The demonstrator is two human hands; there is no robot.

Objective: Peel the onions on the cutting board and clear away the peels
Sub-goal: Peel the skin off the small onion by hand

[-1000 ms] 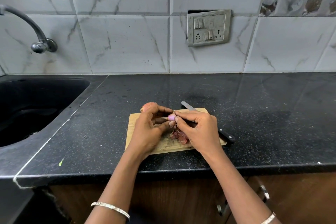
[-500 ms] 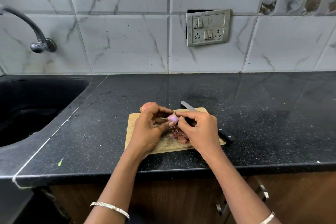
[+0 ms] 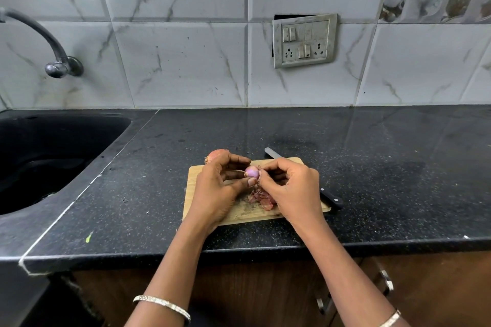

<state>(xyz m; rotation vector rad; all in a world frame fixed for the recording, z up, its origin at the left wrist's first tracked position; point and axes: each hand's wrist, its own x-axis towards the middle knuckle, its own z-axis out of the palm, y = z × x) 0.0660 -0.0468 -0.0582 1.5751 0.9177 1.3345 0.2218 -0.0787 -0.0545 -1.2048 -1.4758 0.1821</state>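
Your wrists: a bangle (image 3: 162, 305) on the left, another at the lower right edge; both forearms reach in over the counter edge (image 3: 239, 252).
Left hand (image 3: 220, 188): you pinch the small onion (image 3: 252, 172) between thumb and fingertips, just above the cutting board (image 3: 245, 214).
Right hand (image 3: 291, 188): your fingertips are closed on the onion's right side, seemingly nipping a bit of skin; whether a strip is actually caught there is too small to tell.
Small onion: shiny pale purple, so it looks mostly bare.
Peels (image 3: 261, 198): a reddish heap lies on the board under your hands, not yet cleared.
Knife (image 3: 329, 198): it lies at the board's right side, handle toward you, blade tip beyond the far edge, untouched.
Second onion (image 3: 215, 155): at the board's far left corner behind your left hand, skin apparently still on.
Progress: roughly midway by my reading; finish this one, peel the other, then remove the peels.
Beyond: black sink (image 3: 53, 151) to the left, tap and switch plate on the tiled wall.
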